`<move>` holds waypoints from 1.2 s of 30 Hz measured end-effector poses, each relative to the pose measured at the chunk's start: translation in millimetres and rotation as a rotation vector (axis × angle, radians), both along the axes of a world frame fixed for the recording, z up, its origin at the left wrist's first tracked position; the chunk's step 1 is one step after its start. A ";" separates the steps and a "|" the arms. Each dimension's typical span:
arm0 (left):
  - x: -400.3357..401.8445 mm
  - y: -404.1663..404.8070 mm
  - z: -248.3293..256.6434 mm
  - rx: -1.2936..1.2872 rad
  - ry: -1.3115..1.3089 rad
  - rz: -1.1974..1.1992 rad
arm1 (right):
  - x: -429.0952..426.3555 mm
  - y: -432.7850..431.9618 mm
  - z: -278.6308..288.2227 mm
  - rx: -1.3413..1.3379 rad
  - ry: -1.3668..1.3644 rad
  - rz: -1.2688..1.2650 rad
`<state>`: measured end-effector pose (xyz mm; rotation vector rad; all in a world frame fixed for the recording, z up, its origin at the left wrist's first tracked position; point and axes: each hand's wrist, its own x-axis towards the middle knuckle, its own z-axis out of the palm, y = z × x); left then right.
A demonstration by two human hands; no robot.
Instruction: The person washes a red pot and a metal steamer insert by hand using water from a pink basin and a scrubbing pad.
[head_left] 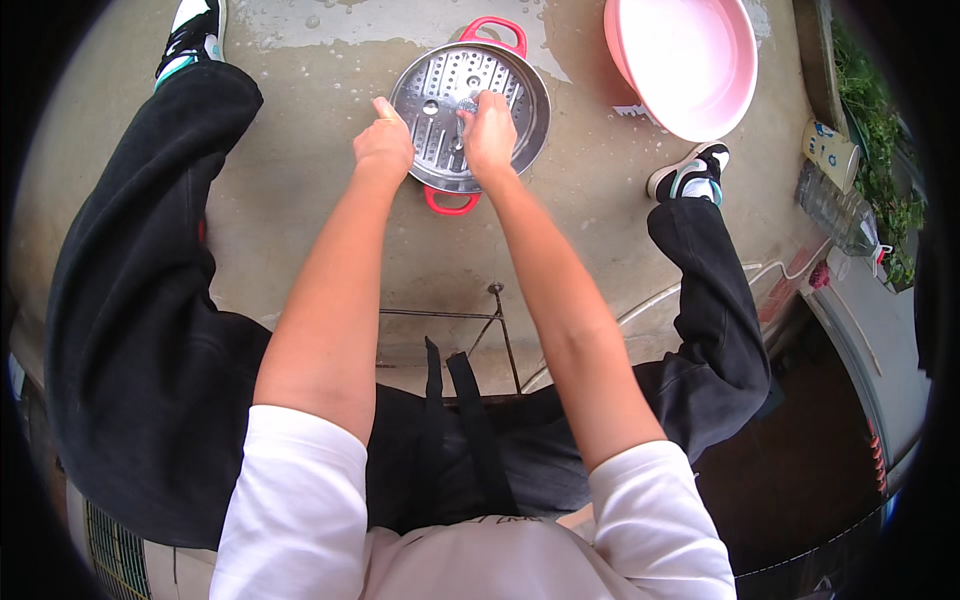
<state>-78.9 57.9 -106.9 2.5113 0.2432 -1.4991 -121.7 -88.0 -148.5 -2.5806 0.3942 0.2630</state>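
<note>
A round stainless-steel steamer pan point(435, 154) with a perforated, ridged bottom sits on the concrete floor between my feet. Its red loop handles, the far handle point(517, 34) and the near handle point(451, 206), stick out from the rim. My left hand point(385, 144) grips the pan's left side, thumb raised along the edge. Inside the pan, my right hand point(491, 135) is closed around a shiny metal scouring pad point(466, 106), held just over or against the holed bottom; contact cannot be told. Part of the pad is hidden by my fingers.
A pink plastic basin point(690, 67) stands at the upper right, near my right shoe point(690, 174). Wet patches point(300, 22) mark the floor ahead. At the right lie a clear plastic bottle point(836, 210) and a patterned tub point(831, 154). A pale hose point(652, 300) runs nearby.
</note>
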 end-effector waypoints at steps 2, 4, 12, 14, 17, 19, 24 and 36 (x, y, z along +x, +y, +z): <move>-0.7 1.5 -1.1 0.001 -0.015 0.000 | -2.9 0.8 2.5 0.001 0.039 0.019; -1.2 1.0 -5.7 0.002 -0.026 0.006 | 2.6 -3.9 6.6 -0.032 0.080 0.043; -3.9 3.5 -7.1 0.002 -0.064 -0.049 | -12.4 -30.5 14.2 -0.056 0.251 0.209; -6.3 5.3 -11.4 0.017 -0.083 -0.041 | -22.2 -33.1 16.5 -0.066 0.266 0.382; -1.4 -2.1 -4.9 -0.019 -0.044 -0.041 | -29.3 -37.6 20.0 -0.124 0.350 0.440; -2.6 1.9 -9.0 -0.013 -0.052 -0.032 | -25.2 -33.1 22.8 -0.097 0.368 0.419; -4.2 3.0 -11.7 0.003 -0.063 -0.022 | -24.2 -23.9 26.4 -0.020 0.404 0.385; -3.5 1.0 -7.7 0.005 -0.071 -0.013 | -24.8 -17.7 29.2 -0.018 0.369 0.315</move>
